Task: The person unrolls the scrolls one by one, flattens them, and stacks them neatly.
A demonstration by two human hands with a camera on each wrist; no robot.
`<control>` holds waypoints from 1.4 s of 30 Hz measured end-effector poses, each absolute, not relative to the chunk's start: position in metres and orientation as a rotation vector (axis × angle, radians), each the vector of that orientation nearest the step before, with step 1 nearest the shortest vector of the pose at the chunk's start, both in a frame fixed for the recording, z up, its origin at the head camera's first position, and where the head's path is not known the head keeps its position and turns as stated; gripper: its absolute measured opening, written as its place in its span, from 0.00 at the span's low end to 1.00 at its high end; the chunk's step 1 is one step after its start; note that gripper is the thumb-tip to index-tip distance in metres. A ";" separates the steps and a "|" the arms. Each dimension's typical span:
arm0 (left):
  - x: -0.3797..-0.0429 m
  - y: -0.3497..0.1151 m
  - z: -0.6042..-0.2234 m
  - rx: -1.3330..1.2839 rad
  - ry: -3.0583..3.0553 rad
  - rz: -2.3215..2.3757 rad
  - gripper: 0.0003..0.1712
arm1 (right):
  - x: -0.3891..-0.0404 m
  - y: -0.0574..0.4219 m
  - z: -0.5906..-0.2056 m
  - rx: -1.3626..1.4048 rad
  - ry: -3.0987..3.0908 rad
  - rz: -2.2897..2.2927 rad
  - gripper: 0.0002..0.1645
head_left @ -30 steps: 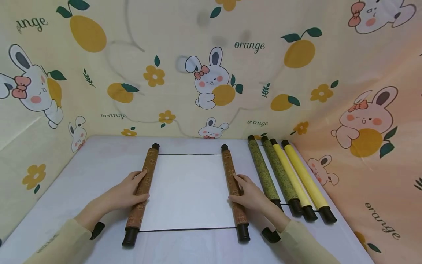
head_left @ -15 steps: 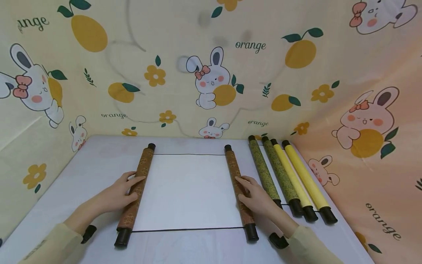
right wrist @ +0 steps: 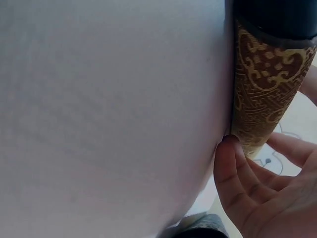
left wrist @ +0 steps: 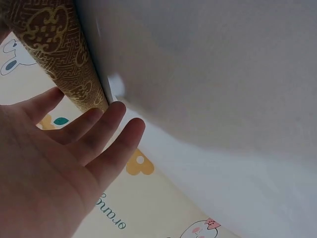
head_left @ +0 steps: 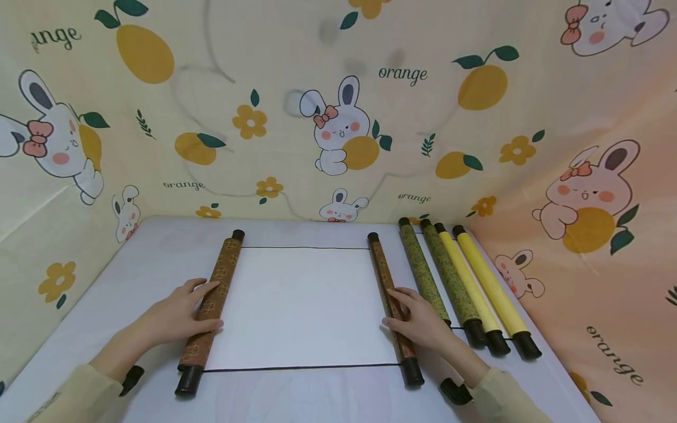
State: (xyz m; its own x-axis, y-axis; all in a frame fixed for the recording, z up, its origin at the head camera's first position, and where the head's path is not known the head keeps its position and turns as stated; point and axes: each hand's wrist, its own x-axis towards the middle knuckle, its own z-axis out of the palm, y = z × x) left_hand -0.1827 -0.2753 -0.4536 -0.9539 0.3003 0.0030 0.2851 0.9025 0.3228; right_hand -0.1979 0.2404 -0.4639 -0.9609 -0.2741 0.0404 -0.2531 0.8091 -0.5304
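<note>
The left hand holds the left brown roll, thumb and fingers apart. The right hand likewise holds the right brown roll; white sheet between.

Soft, even light up top; dimmer and greyer by the wrists.
In the head view, the cream cloth wall with printed bunnies and oranges looks pale on the left and peachy on the right, with soft shadows on the flat white table. In the left wrist view, a big fuzzy shadow falls across the smooth white surface by the brown-and-gold cloth roll. The right wrist view is hazy, and the round black end cap is very dark.
</note>
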 end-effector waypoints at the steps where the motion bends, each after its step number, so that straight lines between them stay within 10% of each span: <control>1: -0.182 -0.276 -0.454 0.461 3.018 0.500 0.55 | -0.198 0.241 -0.464 -0.417 2.958 -0.844 0.44; 23: -0.172 -0.300 -0.458 0.451 3.009 0.627 0.38 | -0.193 0.256 -0.459 -0.437 2.908 -0.896 0.36; 42: -0.167 -0.316 -0.462 0.386 3.036 0.624 0.51 | -0.183 0.267 -0.452 -0.337 2.954 -0.786 0.48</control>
